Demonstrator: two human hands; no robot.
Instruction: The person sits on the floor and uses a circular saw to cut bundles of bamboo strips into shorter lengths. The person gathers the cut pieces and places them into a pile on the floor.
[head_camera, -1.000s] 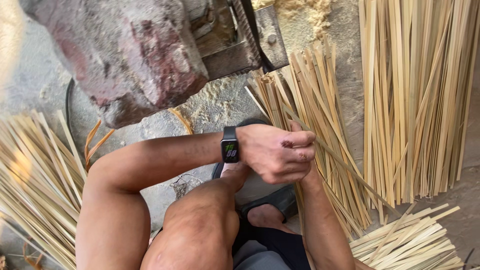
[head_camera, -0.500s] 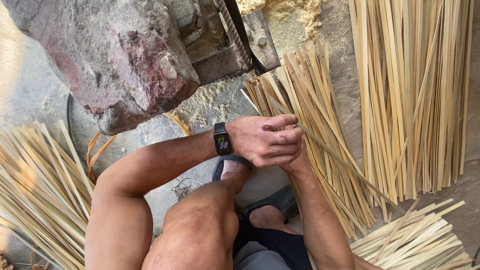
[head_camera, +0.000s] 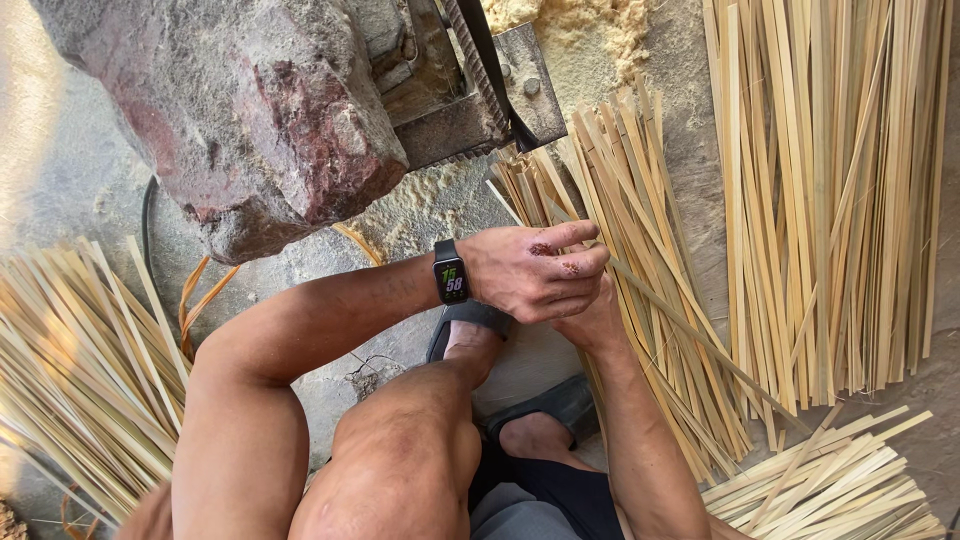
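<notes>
My left hand (head_camera: 530, 272), with a black smart watch (head_camera: 450, 272) on its wrist, reaches across from the left and lies over my right hand (head_camera: 592, 322). The right hand is mostly hidden beneath it. Both hands are closed on a long thin bamboo strip (head_camera: 700, 338). It runs diagonally from the upper left of the hands down to the lower right, above a fanned pile of bamboo strips (head_camera: 640, 200). My bare knee (head_camera: 400, 450) is below the hands.
A large reddish-grey rock (head_camera: 250, 110) and a metal machine with a dark belt (head_camera: 480, 90) stand ahead, with sawdust (head_camera: 580, 20) around them. Bamboo strip bundles lie at the left (head_camera: 70, 370), right (head_camera: 830, 200) and lower right (head_camera: 840, 490). My feet wear dark sandals (head_camera: 470, 318).
Both hands have shifted slightly up and left, still closed on the strip. The left fingers are stretched out a little more over the right hand.
</notes>
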